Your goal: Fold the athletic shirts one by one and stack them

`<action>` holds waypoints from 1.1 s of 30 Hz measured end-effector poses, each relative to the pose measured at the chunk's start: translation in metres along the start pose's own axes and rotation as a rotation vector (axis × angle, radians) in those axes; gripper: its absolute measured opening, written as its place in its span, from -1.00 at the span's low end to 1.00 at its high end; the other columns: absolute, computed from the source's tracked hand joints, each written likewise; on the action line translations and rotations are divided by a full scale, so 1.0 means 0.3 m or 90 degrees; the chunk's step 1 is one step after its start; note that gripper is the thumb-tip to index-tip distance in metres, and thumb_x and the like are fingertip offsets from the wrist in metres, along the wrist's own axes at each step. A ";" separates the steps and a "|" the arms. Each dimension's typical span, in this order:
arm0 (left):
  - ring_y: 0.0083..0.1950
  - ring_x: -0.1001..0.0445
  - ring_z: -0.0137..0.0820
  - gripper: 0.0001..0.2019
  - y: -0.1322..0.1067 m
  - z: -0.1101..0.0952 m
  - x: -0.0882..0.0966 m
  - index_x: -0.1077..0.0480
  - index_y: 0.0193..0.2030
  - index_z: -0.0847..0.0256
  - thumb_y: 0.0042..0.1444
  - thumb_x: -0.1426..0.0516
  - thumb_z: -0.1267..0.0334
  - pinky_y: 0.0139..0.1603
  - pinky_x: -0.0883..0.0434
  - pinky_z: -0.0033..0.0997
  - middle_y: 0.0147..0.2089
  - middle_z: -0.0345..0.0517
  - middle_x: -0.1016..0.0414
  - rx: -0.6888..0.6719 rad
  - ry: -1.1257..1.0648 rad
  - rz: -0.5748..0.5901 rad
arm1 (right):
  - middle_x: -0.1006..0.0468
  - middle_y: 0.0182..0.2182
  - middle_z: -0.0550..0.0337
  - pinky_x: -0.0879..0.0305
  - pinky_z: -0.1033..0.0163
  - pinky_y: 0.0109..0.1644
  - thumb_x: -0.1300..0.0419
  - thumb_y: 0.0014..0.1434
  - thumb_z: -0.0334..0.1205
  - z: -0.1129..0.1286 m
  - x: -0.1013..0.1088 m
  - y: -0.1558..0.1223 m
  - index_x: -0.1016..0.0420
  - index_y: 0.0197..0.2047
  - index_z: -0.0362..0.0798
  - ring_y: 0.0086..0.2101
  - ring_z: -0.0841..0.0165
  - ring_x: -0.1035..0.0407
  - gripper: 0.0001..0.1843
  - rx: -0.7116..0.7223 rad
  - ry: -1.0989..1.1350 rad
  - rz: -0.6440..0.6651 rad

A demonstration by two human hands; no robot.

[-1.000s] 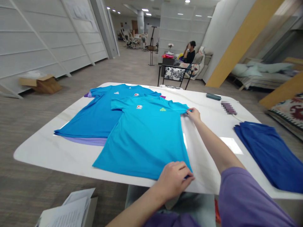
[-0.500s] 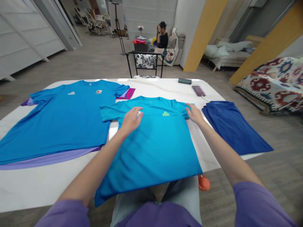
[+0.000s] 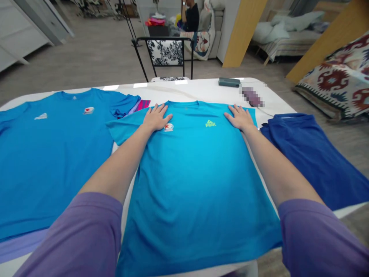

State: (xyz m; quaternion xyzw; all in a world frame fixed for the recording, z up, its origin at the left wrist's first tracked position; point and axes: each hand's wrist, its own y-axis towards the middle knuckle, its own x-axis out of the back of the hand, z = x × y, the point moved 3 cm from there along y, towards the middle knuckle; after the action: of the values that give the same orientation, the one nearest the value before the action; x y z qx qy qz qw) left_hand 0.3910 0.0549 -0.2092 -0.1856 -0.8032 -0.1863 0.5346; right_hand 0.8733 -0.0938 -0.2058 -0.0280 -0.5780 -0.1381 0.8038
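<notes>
Ref = turquoise shirt: spread front up on the white table, collar at the far end. Left to right:

Blue shirt left of ref, also spread front up, right sleeve close to ref's left sleeve. Lilac cloth shows under its near hem. Pink striped cloth pokes out by that right sleeve, just beyond ref's left sleeve.

Left hand: palm down on ref's left shoulder, fingers spread, no grip. Red-and-white badge on ref just beside it.

Black-framed chair beyond ref, across the table. Seated person further back, head out of view. Green logo on ref's right chest.

Dark green case beyond ref's right shoulder, near the table's far edge. Right hand: flat on ref's right shoulder near the sleeve, fingers extended, nothing pinched. Purple object just past that sleeve, pixelated, can't identify.

Navy garment right of ref, folded. Patterned cover off the table, well beyond ref to the right.
</notes>
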 end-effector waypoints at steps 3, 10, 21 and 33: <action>0.83 0.10 0.17 -0.22 0.070 -0.034 0.020 -0.17 0.76 0.34 0.67 -0.04 -0.19 0.81 0.27 0.31 0.81 0.14 -0.06 -0.029 0.017 -0.018 | -0.15 0.71 -0.10 0.33 -0.59 0.73 -0.05 0.51 0.48 0.015 0.016 0.074 -0.29 0.70 -0.01 0.68 -0.20 0.06 -0.02 0.001 -0.021 0.008; 0.86 0.12 0.05 -0.28 -0.461 -0.224 0.152 -0.14 0.78 0.30 0.71 0.03 -0.11 0.84 0.17 0.17 0.82 0.11 -0.02 -0.130 0.016 -0.107 | -0.15 0.72 -0.05 0.29 -0.47 0.78 0.23 0.64 0.36 0.251 0.151 -0.369 -0.11 0.77 -0.02 0.69 -0.05 0.02 -0.09 0.062 -0.003 -0.108; 0.84 0.05 0.06 -0.20 -1.666 -0.402 0.068 0.07 0.85 -0.12 0.62 -0.05 -0.20 0.83 -0.02 0.38 0.82 -0.06 -0.02 -0.105 0.054 -0.003 | -0.05 0.72 0.25 0.01 -0.46 0.78 -0.15 0.48 0.42 0.317 0.138 -1.566 0.06 0.81 0.41 0.66 -0.10 -0.07 -0.01 0.136 -0.016 0.039; 0.56 -0.48 0.01 -0.36 -1.562 -0.278 0.235 -0.38 0.60 0.08 0.58 -0.12 -0.22 0.62 -0.35 0.15 0.56 0.17 -0.50 0.023 -0.141 -0.099 | -0.55 0.48 -0.03 -0.40 -0.34 0.50 -0.17 0.60 0.19 0.835 0.180 -1.791 -0.33 0.66 0.17 0.42 -0.06 -0.48 -0.30 0.278 0.071 0.044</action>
State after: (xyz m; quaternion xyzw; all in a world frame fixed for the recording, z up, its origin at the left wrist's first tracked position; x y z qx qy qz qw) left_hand 0.1985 -0.3836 -0.1610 -0.1325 -0.8724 -0.1907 0.4302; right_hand 0.5216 -0.5688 -0.1340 0.1346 -0.5475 0.0168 0.8258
